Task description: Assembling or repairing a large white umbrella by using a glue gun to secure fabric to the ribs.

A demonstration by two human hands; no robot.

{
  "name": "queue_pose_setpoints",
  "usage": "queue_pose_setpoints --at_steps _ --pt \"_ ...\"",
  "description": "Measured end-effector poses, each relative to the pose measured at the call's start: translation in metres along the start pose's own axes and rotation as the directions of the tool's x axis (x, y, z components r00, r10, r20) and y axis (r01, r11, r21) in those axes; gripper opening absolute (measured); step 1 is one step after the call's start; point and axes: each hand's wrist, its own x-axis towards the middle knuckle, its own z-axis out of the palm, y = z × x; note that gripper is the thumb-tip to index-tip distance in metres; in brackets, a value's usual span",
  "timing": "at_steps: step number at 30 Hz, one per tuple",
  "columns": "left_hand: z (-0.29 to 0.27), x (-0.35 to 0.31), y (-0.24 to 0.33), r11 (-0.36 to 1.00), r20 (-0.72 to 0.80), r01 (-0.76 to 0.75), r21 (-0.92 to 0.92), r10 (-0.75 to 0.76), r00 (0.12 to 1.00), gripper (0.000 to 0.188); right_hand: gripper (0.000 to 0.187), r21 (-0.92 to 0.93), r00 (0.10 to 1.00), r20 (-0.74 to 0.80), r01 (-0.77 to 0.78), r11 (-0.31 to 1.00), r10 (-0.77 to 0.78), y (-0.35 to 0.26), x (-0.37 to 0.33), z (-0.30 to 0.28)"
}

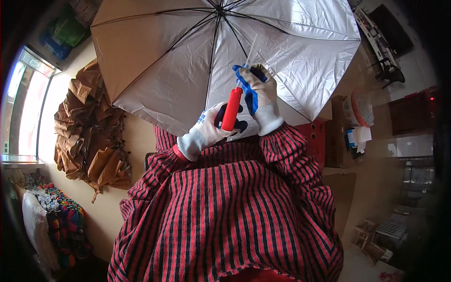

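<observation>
Both my hands wear white knit gloves with blue coating on the palms and fingers. In my left hand [209, 124] is a smooth red cylinder [232, 109], tilted with its upper end to the right, fingers wrapped round its lower part. My right hand [259, 87] pinches a clear, thin strip or tube [252, 51] just above the cylinder's top end. An open umbrella [183, 61] with silver lining and dark ribs spreads behind both hands. Whether the cylinder joins the umbrella cannot be made out.
A heap of crumpled brown paper [91, 136] lies at the left, beside a bright window [26, 103]. Colourful bundles [63, 211] sit at lower left. On the right are a red-rimmed white tub [361, 108], a cardboard box [336, 131] and a red crate [315, 138].
</observation>
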Motion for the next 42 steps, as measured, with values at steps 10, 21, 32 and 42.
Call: queue_pose_setpoints --at_steps 10,21,32,42 --pt "0.001 0.001 -0.003 1.0 -0.033 0.017 0.026 -0.016 0.999 0.052 0.017 0.024 0.997 -0.061 0.053 0.998 -0.052 0.013 0.001 0.001" --pt "0.002 0.002 -0.011 0.975 -0.136 -0.007 0.223 0.039 0.99 0.05 0.025 -0.074 0.999 -0.028 -0.037 0.997 0.035 0.015 -0.003 0.001" --pt "-0.003 0.002 -0.012 0.801 -0.188 -0.063 0.595 0.216 0.958 0.055 0.054 -0.049 0.951 0.291 0.122 0.991 -0.103 -0.007 -0.001 -0.018" --pt "-0.002 0.0 -0.012 0.833 -0.202 -0.055 0.55 0.197 0.96 0.056 0.027 -0.064 0.896 0.351 0.312 0.948 -0.271 0.018 0.008 -0.039"
